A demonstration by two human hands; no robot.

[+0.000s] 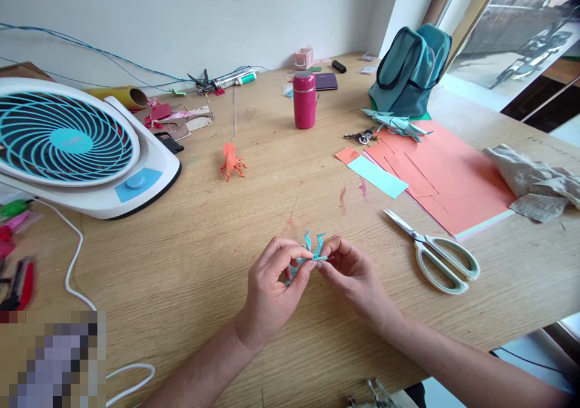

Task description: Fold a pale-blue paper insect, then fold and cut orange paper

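Both hands meet over the near middle of the wooden table, pinching a small light-blue folded paper figure [319,246] with thin bent legs sticking up. My left hand [276,281] is closed on its left side, thumb and index finger pressed together. My right hand [356,275] pinches its right end with thumb and forefinger. Fingers cover most of the figure's body. An orange folded paper figure [231,161] with several thin legs stands farther back on the left. To the right of my hands lie scissors [435,254] with pale handles, their blades slightly apart.
Orange paper sheets [457,178] and a light-blue strip [378,176] lie at right, beside a grey cloth [534,181]. Behind are blue folded paper [396,124], keys [362,136], a teal bag [410,72] and a pink flask [304,101]. A fan [154,172] occupies the left.
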